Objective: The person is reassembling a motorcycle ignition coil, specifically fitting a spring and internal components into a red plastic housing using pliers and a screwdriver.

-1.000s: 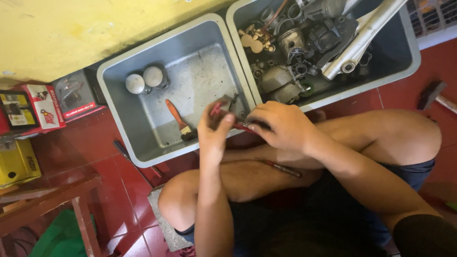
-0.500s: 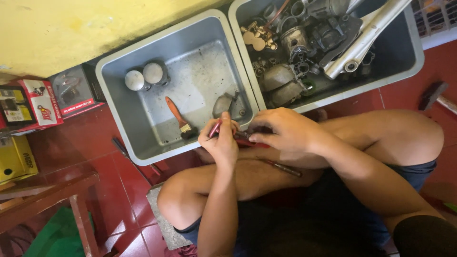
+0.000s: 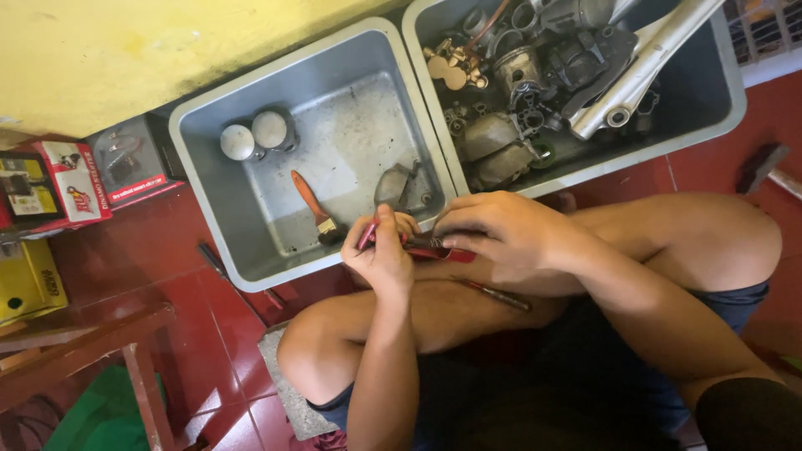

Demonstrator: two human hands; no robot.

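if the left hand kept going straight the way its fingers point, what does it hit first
Probably the near rim of the left grey tub. The left hand, closed on a red-handled tool, points up the picture toward it; past the rim lie a small metal part and a brush. Depth is unclear.

Red tiled floor (image 3: 180, 242) with two tubs

Two grey tubs, one (image 3: 219, 219) at 11 o'clock, the other (image 3: 725, 92) at 1 o'clock; small boxes (image 3: 75, 179) at 9 o'clock.

red-white box (image 3: 79, 179) left, yellow carton (image 3: 29, 280) below
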